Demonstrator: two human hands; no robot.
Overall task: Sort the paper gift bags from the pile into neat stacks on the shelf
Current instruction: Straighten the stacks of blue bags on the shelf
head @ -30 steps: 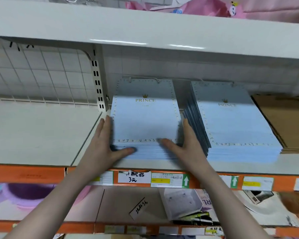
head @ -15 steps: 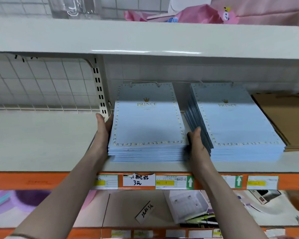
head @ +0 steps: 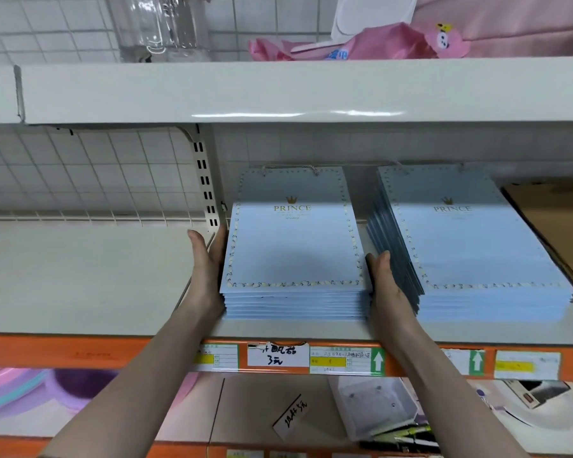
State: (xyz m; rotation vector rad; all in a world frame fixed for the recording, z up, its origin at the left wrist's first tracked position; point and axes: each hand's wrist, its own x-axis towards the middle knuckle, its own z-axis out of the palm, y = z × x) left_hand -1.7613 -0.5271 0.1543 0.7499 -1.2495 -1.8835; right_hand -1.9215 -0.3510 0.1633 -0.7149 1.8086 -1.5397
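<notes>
- A stack of light blue gift bags (head: pixel 293 246) lies flat on the white shelf (head: pixel 80 276), its front edge near the shelf's orange lip (head: pixel 63 353); the top bag shows a gold crown and the word PRINCE, with a dotted border round it
- The left hand (head: pixel 207 276) stands on edge against the stack's left side; its fingers (head: pixel 219 241) are straight and together, flat along the bag edges, thumb lifted away to the left
- The right hand (head: pixel 386 292) stands against the stack's right side, in the narrow gap between the two stacks; its fingers look straight and close together, pressing the edges, though their tips are partly hidden
- A second stack of the same blue bags (head: pixel 470 246) lies just beside the first, to the right, taller and fanned slightly along its left edge
- Flat brown cardboard or paper (head: pixel 556 226) lies at the far right, touching the second stack
- A slotted white upright (head: pixel 205 190) rises behind the left hand, with wire grid (head: pixel 80 173) backing the shelf
- Price labels (head: pixel 278 355) line the orange lip, one handwritten
- The upper shelf (head: pixel 278 90) carries a clear container (head: pixel 159 26) and pink goods (head: pixel 361 44)
- Below, a clear plastic box (head: pixel 374 408) and purple and pink plastic items (head: pixel 30 388) sit on a lower shelf
</notes>
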